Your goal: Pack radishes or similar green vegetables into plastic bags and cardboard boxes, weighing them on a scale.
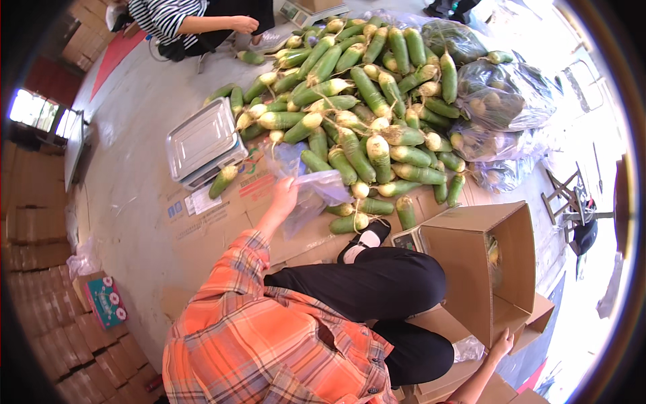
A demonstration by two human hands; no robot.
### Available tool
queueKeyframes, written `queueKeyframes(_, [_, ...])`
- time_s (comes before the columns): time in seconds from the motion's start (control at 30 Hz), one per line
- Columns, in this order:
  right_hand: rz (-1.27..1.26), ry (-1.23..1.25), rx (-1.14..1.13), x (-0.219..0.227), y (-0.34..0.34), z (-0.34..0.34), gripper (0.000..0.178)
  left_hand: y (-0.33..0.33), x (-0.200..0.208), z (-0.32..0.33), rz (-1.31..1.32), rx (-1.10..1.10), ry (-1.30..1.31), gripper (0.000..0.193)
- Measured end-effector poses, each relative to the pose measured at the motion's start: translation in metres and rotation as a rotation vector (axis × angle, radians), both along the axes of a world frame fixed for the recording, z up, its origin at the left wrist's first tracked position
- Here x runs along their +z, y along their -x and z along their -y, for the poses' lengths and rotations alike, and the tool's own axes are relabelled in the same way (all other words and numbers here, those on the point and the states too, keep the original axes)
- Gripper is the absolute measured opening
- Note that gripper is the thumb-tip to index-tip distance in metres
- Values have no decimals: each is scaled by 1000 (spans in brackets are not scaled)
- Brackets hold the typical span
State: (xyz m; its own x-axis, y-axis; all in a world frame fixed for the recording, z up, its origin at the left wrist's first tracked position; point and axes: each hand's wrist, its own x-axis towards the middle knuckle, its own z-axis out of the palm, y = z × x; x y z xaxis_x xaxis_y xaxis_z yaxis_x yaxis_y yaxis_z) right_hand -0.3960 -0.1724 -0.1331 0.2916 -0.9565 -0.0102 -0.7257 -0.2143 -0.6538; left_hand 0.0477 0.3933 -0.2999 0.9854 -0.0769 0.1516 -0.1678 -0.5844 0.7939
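My left hand (285, 192) is closed on a thin, clear plastic bag (321, 188), which hangs crumpled over flattened cardboard at the near edge of a big heap of green radishes (363, 151). To the right, my right hand (501, 345) grips the lower edge of an open cardboard box (457, 269). The box stands tilted beside my knees, its opening turned to the right. Something pale green shows inside it, too shaded to make out fully. A scale (406, 241) is partly hidden behind the box.
A scale with a metal tray (205, 138) stands left of the heap, with one radish (223, 182) beside it. Filled plastic bags (498, 101) are piled at the right. Stacked cartons (74, 337) line the left. Across the heap, a person in a striped top (168, 17) sits.
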Motion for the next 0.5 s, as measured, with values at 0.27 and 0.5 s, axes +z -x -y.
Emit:
queueKeyframes(0.27, [-93, 63, 28, -4, 7, 4, 28, 11, 23, -19, -100, 52, 195, 11])
queueKeyframes(0.5, [-29, 65, 33, -2, -7, -2, 31, 22, 39, -25, -252, 84, 351, 9])
